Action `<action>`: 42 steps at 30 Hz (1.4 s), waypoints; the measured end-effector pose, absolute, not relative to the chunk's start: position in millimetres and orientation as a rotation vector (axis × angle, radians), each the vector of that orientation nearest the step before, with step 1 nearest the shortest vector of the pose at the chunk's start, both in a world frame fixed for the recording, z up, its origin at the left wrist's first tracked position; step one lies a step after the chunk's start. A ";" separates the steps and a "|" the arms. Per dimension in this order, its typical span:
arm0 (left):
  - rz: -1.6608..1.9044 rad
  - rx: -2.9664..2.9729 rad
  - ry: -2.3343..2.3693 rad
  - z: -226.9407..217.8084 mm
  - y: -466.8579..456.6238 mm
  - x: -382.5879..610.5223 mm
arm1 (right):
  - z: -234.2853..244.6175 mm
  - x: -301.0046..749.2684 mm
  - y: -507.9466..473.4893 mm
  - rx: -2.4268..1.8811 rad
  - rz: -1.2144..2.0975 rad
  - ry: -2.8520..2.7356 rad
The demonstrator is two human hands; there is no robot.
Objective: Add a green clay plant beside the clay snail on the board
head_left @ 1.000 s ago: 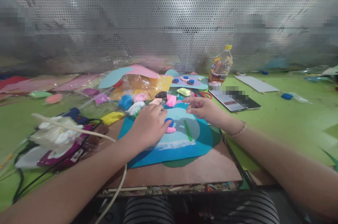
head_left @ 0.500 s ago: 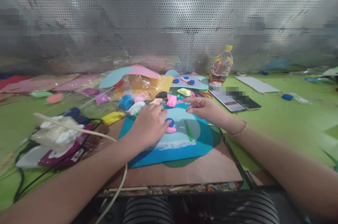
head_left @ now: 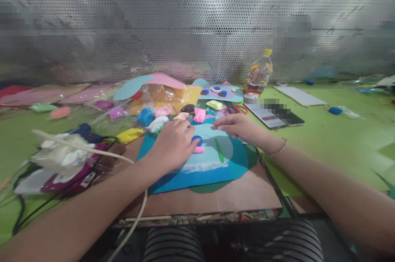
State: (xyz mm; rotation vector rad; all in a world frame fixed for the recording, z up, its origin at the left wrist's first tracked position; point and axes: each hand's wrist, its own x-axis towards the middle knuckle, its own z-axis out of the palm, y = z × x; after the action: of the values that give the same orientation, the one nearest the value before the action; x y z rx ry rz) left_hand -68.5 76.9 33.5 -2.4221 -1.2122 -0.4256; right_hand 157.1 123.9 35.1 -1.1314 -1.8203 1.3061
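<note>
A layered blue paper picture (head_left: 212, 169) lies on a brown board (head_left: 240, 194) in front of me. My left hand (head_left: 174, 144) rests palm down on it, fingers curled, its fingertips touching a small blue clay piece (head_left: 196, 140) above a pink clay piece (head_left: 199, 149). My right hand (head_left: 239, 127) hovers over the picture's far edge, fingers bent loosely with nothing seen in them. A green clay strip (head_left: 219, 151) lies on the paper between the two hands.
Clay lumps in several colours (head_left: 160, 118) and plastic wrap (head_left: 163, 97) lie beyond the picture. A glue gun with cables (head_left: 83, 132) and a bag sit at left. A bottle (head_left: 258, 73), red scissors (head_left: 236, 110) and two phones (head_left: 274, 116) stand right. Perforated metal screen behind.
Nearly nothing: both hands stay in place; the view shifts slightly so everything sits a little higher in frame.
</note>
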 end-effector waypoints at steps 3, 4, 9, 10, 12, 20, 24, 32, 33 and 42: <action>-0.425 -2.431 -1.223 34.0 76.6 -67.8 | 31.6 156.5 126.8 -1.174 1.266 -1.852; -0.423 -2.435 -1.224 34.1 76.5 -67.6 | 30.3 156.2 128.0 -1.201 1.221 -1.886; -0.444 -2.454 -1.196 33.6 75.2 -67.1 | 24.5 152.0 133.0 -1.249 0.881 -2.084; -0.453 -2.457 -1.189 33.5 74.9 -67.0 | 23.3 150.8 133.6 -1.232 0.836 -2.109; -0.458 -2.458 -1.184 33.6 74.5 -66.8 | 20.9 148.6 134.5 -1.203 0.796 -2.145; -0.403 -2.471 -1.206 34.9 75.0 -65.1 | 15.7 144.7 137.1 -1.171 0.776 -2.239; -0.438 -2.476 -1.196 34.0 75.3 -65.9 | 14.1 144.9 139.0 -1.189 0.787 -2.238; -0.379 -2.489 -1.211 33.8 75.5 -66.2 | 8.0 147.2 143.3 -1.152 0.744 -2.280; -0.385 -2.494 -1.214 33.6 75.7 -66.3 | 7.6 147.3 143.2 -1.144 0.728 -2.285; -0.384 -2.490 -1.214 35.1 75.4 -65.4 | 10.5 144.8 136.8 -1.127 0.560 -2.348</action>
State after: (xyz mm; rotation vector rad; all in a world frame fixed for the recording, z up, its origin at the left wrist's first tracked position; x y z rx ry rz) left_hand -65.4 75.4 35.1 -2.4905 -1.2136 -0.3843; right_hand 144.8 136.8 10.5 -1.1271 -2.3480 0.5604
